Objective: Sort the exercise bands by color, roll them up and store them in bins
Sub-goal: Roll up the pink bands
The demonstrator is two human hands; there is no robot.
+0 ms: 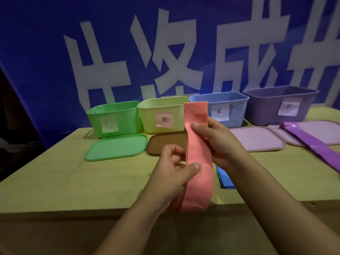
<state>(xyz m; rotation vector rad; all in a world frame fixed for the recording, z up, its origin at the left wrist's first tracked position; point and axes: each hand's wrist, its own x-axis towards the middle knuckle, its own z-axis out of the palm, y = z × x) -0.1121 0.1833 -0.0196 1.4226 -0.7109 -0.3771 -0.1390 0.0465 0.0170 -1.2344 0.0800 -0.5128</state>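
The band [197,153] pinched between the left hand [176,168] and the right hand [215,142] is plain salmon pink. Beyond the hands stand four bins: bright green [114,116], pale yellow-green [161,115], light blue [220,109] and dull purple [279,105], each with a whitish label; the yellow-green bin's label looks pinkish, though the dim light makes that uncertain. Past the left hand lie a green lid [117,147] and a brown lid [165,144]. Right of the right hand are two pale lilac lids [257,138], a glossy purple band [312,144] and, under the wrist, a blue band [225,178]. The tabletop [73,181] is yellowish wood; the backdrop [36,43] is deep blue with white characters.
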